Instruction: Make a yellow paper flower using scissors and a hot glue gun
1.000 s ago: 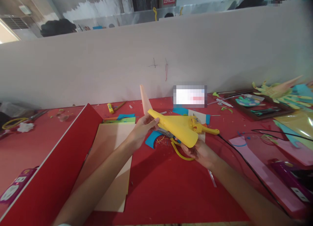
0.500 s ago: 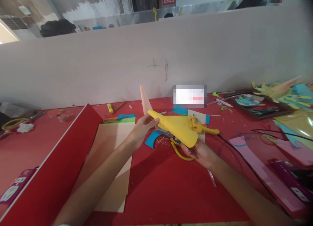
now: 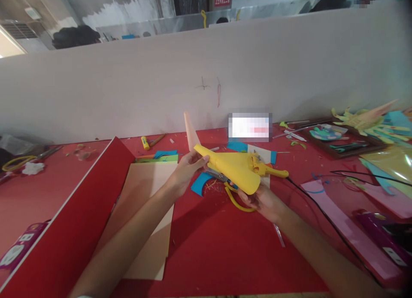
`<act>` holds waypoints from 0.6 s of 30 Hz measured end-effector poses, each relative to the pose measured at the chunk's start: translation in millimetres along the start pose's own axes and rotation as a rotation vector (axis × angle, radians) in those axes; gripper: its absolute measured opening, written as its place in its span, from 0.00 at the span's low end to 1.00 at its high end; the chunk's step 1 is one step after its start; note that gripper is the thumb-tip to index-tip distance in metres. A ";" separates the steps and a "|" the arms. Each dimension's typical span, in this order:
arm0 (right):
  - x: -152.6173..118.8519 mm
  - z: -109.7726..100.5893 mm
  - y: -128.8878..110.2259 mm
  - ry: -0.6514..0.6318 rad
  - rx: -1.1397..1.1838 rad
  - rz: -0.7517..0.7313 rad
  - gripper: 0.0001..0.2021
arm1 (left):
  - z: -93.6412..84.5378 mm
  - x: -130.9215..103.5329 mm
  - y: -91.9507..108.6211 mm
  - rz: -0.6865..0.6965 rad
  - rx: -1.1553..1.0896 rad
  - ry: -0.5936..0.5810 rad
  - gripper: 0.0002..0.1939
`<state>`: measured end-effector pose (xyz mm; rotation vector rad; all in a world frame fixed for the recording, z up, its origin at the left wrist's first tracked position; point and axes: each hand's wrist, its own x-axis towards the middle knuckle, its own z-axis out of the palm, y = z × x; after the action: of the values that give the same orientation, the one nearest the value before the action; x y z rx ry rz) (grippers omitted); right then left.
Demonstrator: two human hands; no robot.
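- Head view: the left hand (image 3: 186,171) pinches the narrow end of the yellow cone (image 3: 233,171) between thumb and fingers
- The right hand (image 3: 265,203) is under the cone's wide end, fingers curled and partly hidden; whether they grip it, I cannot tell
- The yellow cone is tilted above the middle of the bench (image 3: 199,257), narrow end up and to the left
- Just behind it are the glue gun (image 3: 273,172) and the pink cone (image 3: 191,132), standing
- Scissors (image 3: 219,174) show below it, near a blue scrap (image 3: 199,185)
- Sheets (image 3: 143,186) are stacked left, beside a red board (image 3: 93,203)
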<state>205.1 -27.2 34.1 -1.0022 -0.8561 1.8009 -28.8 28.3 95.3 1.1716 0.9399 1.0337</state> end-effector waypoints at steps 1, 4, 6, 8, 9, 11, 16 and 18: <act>0.2 -0.5 0.7 0.001 -0.001 0.000 0.18 | 0.2 -0.2 -0.1 0.003 0.004 -0.001 0.13; 0.8 -1.6 2.6 0.001 -0.001 -0.006 0.18 | 1.2 -0.7 -0.5 0.013 0.023 0.005 0.14; 1.0 -1.5 2.8 -0.004 -0.004 -0.013 0.19 | 1.4 0.1 -1.0 0.026 0.038 0.017 0.16; 1.0 -1.2 1.4 -0.008 -0.009 -0.026 0.19 | 0.1 2.2 -1.6 0.061 0.043 0.076 0.17; 0.9 -1.1 0.3 -0.011 -0.013 -0.033 0.19 | -1.2 3.6 -1.8 0.092 0.043 0.125 0.18; 0.8 -1.9 -2.2 -0.008 -0.024 -0.047 0.17 | -4.5 6.6 -1.4 0.178 0.051 0.228 0.20; 2.1 -7.8 -3.0 0.045 -0.043 -0.094 0.13 | -9.2 9.1 2.5 0.262 0.160 0.213 0.18; 3.8 -9.5 -1.8 0.063 -0.058 -0.098 0.12 | -9.5 9.1 4.1 0.235 0.197 0.167 0.18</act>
<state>213.1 -21.6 30.4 -1.0316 -0.9074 1.6618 -36.0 39.8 97.5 1.4000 1.0719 1.2640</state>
